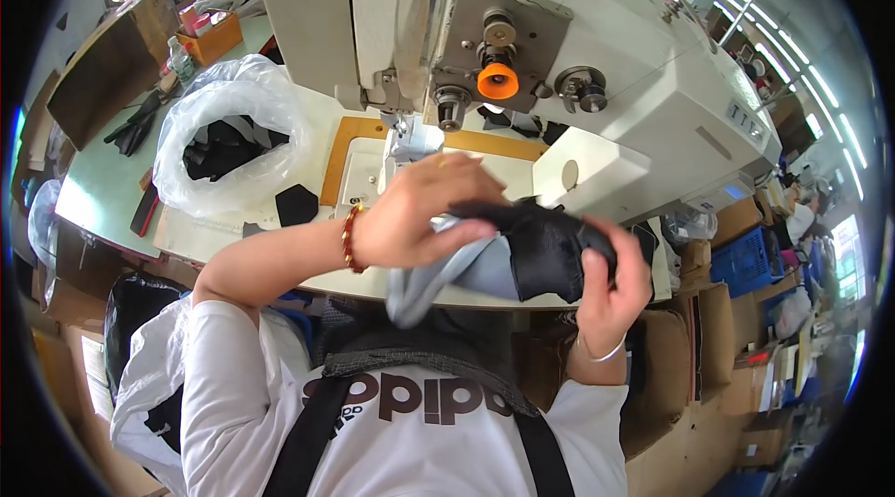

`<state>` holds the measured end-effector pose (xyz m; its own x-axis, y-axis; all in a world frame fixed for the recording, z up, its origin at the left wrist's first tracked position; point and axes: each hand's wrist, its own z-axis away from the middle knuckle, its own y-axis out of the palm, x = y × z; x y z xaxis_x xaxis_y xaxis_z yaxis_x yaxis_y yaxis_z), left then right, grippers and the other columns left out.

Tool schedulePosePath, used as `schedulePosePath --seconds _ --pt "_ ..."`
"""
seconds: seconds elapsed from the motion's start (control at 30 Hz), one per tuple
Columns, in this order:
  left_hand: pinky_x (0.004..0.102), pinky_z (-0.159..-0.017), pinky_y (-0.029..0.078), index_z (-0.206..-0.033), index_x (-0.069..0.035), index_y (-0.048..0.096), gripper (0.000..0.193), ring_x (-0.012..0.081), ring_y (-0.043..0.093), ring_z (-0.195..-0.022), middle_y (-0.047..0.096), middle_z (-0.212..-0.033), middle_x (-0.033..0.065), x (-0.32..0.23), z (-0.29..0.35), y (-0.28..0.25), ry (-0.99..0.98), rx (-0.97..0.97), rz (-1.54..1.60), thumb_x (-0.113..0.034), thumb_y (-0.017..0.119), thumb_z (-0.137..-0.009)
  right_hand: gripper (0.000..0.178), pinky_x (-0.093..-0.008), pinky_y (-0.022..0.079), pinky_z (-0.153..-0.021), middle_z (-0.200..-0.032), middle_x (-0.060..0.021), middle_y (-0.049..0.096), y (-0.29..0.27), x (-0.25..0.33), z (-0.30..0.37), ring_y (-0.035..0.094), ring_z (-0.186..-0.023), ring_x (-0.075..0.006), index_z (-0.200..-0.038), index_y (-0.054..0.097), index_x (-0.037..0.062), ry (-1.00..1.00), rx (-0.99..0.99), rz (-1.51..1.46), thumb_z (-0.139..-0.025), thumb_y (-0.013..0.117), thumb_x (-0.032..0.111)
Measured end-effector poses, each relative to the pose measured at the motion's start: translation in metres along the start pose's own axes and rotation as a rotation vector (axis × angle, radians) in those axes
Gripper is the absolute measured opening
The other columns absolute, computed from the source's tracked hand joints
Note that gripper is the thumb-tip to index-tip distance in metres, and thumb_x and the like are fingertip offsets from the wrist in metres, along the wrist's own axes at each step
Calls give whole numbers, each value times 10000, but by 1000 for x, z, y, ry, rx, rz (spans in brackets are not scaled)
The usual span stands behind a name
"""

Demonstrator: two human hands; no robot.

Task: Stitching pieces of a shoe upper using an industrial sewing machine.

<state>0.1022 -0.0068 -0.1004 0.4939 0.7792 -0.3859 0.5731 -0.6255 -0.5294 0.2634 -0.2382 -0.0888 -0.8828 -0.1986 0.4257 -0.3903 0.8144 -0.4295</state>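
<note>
The right hand (611, 287) clasps the cloth (548, 259); the left hand (419, 217) (blurred, grip unclear) touches it. Slackness could cause creasing.

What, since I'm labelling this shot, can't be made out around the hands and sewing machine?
In the head view:
Grey cloth: left folds lost to blur.
Black cloth: right end covered by the right hand.
Left hand: palm hidden by its own back.
Sewing machine: top cut off by the upper edge.
Plastic bag: lower contents hidden under black pieces.
</note>
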Motion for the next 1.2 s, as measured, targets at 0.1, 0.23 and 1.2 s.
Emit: schedulePosePath --seconds 0.1,0.23,1.2 --pt "382 -848 542 -1148 67 682 333 301 702 -930 742 -1037 186 1 -27 17 -239 -86 239 -248 689 -1039 257 -273 537 -859 -1042 -120 749 -4 -9 -10 684 -931 -138 -1226 665 -97 265 -51 -249 -998 645 19" --pt "295 -728 535 -1058 81 693 380 139 626 -746 707 -836 158 11 -35 26 -714 141 297 -294 637 -1086 293 -244 511 -920 -1104 -86 734 -5 -24 -8 652 -1001 -98 -1283 649 -101 372 -2 -382 -1033 649 51" --pt "418 -1026 489 -1148 9 683 276 309 631 -1202 630 -1330 206 -17 -28 58 -251 366 138 -221 696 -995 258 -311 539 -862 -1005 -136 768 -314 -7 196 725 -914 -202 -1231 693 6 707 -411 914 -990 703 97"
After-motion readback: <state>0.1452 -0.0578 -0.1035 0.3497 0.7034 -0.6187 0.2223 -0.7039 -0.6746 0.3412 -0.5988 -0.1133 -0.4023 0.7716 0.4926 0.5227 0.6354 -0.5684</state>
